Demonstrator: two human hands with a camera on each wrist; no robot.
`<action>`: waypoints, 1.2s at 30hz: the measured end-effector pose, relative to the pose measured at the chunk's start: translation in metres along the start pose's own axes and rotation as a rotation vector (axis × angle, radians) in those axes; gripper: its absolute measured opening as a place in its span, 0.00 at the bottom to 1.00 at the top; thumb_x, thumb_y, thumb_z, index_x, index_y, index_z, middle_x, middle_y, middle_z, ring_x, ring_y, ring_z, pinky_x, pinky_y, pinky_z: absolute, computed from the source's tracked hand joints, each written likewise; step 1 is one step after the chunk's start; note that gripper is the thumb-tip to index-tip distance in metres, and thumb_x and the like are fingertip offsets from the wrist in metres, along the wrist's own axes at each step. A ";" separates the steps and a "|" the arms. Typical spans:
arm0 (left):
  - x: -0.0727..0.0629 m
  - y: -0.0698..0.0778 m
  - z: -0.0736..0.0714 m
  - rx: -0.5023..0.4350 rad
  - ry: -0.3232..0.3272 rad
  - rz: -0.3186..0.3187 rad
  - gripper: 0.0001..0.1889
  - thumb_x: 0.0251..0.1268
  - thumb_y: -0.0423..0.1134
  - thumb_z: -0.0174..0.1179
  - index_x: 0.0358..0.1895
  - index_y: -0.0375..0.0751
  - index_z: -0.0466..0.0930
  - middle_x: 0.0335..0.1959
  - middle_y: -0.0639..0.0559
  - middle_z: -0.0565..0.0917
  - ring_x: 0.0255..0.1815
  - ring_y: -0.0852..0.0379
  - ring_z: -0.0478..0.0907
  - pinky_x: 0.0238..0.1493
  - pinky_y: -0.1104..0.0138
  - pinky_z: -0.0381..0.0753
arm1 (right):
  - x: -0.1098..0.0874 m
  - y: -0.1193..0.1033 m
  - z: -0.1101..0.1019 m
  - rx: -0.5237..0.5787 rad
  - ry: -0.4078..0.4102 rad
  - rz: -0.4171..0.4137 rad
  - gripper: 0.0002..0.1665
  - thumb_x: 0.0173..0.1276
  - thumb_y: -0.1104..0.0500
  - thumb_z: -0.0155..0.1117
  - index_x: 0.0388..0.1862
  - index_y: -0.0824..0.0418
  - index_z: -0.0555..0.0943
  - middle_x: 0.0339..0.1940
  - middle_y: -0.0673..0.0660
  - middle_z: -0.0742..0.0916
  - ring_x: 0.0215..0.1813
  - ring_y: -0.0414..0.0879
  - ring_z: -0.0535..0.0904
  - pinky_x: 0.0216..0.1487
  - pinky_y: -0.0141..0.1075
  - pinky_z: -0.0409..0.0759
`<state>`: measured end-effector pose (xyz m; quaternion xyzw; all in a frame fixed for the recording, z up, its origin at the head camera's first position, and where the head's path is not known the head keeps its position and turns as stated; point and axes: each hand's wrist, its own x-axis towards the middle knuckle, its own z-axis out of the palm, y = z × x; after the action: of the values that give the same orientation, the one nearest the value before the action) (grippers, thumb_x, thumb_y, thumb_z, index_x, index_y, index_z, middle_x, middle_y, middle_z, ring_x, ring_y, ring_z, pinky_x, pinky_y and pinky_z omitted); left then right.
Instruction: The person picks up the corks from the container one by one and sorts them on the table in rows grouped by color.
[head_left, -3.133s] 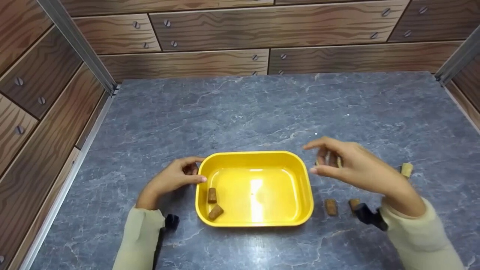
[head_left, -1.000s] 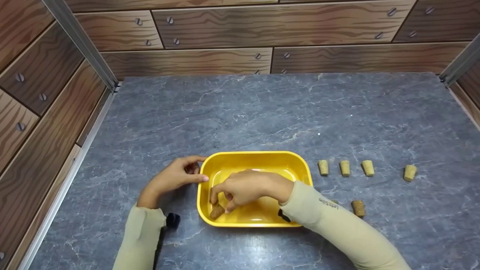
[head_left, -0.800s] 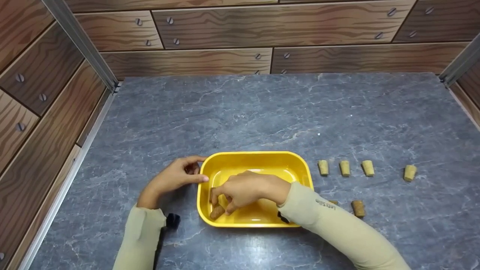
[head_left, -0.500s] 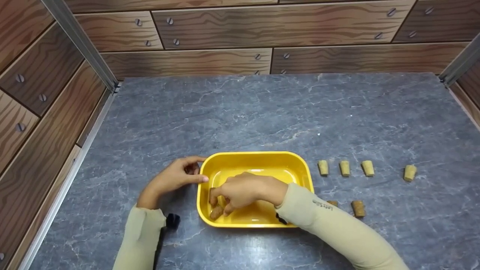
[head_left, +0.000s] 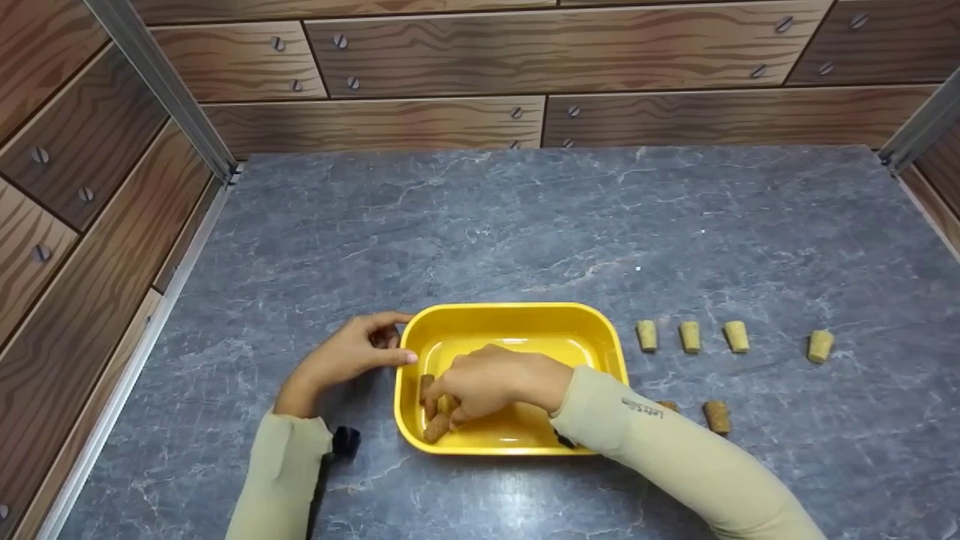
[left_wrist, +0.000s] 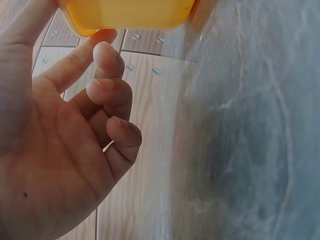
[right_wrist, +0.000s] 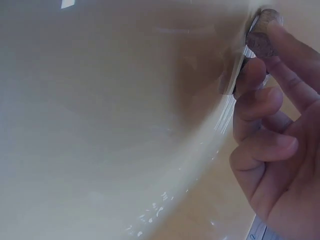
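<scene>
A yellow plastic tub [head_left: 525, 322] stands on the table in the head view. My left hand [head_left: 349, 351] grips its left rim between thumb and index finger; the other fingers curl loosely outside the wall [left_wrist: 115, 90]. Inside, my right hand [head_left: 491, 382] reaches to the left end and pinches a brown cork [head_left: 436, 428] with its fingertips. That cork [right_wrist: 262, 40] shows by the thumb in the right wrist view. A second brown cork [head_left: 427, 385] lies against the left wall, partly covered by the fingers.
Right of the tub, three pale corks stand in a row, the nearest pale cork [head_left: 646, 336] beside the rim. Another pale cork [head_left: 820, 346] is farther right. Below lie a brown cork [head_left: 717, 417] and a brown cork [head_left: 667, 406] half hidden by the right sleeve.
My right hand has moved left from above the pale corks into the tub and taken hold of a brown cork there, shifting it slightly. The left hand keeps its grip.
</scene>
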<state>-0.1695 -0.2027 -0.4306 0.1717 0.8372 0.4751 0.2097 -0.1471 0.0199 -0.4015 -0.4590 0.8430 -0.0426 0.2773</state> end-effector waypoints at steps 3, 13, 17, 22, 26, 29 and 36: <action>0.000 0.001 0.000 -0.001 0.000 -0.004 0.27 0.60 0.42 0.67 0.62 0.41 0.75 0.30 0.53 0.74 0.29 0.57 0.67 0.33 0.72 0.67 | 0.000 0.001 0.000 0.004 0.000 -0.012 0.14 0.64 0.51 0.66 0.48 0.34 0.82 0.42 0.46 0.87 0.34 0.39 0.77 0.32 0.37 0.74; 0.000 -0.001 0.000 -0.002 0.002 -0.005 0.26 0.59 0.42 0.68 0.62 0.41 0.76 0.30 0.52 0.74 0.30 0.57 0.67 0.33 0.72 0.67 | -0.009 0.008 -0.008 0.056 0.006 -0.027 0.14 0.67 0.52 0.64 0.51 0.40 0.83 0.48 0.48 0.87 0.36 0.40 0.76 0.38 0.36 0.76; 0.000 0.000 0.000 -0.007 0.004 -0.011 0.27 0.59 0.43 0.67 0.62 0.41 0.76 0.30 0.52 0.74 0.30 0.57 0.67 0.33 0.71 0.67 | -0.020 0.011 -0.018 0.068 0.027 -0.005 0.13 0.66 0.52 0.65 0.50 0.40 0.83 0.40 0.48 0.87 0.33 0.39 0.74 0.37 0.35 0.74; -0.001 0.001 0.000 0.004 0.007 -0.002 0.26 0.59 0.43 0.68 0.61 0.41 0.76 0.30 0.53 0.74 0.30 0.57 0.67 0.33 0.71 0.67 | -0.044 0.020 -0.036 0.068 0.084 -0.009 0.14 0.66 0.55 0.66 0.50 0.44 0.83 0.29 0.49 0.84 0.28 0.39 0.73 0.29 0.32 0.71; -0.001 0.001 0.000 0.005 0.006 0.004 0.26 0.59 0.42 0.68 0.62 0.41 0.76 0.29 0.53 0.74 0.29 0.57 0.67 0.33 0.72 0.67 | -0.064 0.028 -0.048 0.075 0.153 -0.035 0.14 0.66 0.56 0.65 0.51 0.47 0.83 0.29 0.49 0.85 0.29 0.38 0.74 0.29 0.32 0.71; 0.000 0.000 0.000 0.002 0.005 0.009 0.26 0.59 0.42 0.68 0.61 0.41 0.76 0.29 0.52 0.74 0.29 0.57 0.67 0.33 0.72 0.67 | -0.080 0.034 -0.053 0.077 0.196 -0.023 0.15 0.67 0.56 0.64 0.52 0.47 0.82 0.32 0.48 0.85 0.31 0.38 0.76 0.31 0.32 0.72; 0.001 -0.003 0.000 0.002 0.007 0.015 0.26 0.59 0.41 0.68 0.61 0.40 0.77 0.29 0.52 0.74 0.29 0.57 0.67 0.32 0.72 0.67 | -0.110 0.054 -0.050 0.119 0.291 0.007 0.16 0.67 0.54 0.64 0.53 0.48 0.82 0.36 0.47 0.86 0.34 0.38 0.76 0.35 0.33 0.74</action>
<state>-0.1706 -0.2040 -0.4334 0.1766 0.8372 0.4762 0.2030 -0.1664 0.1301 -0.3297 -0.4280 0.8718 -0.1575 0.1791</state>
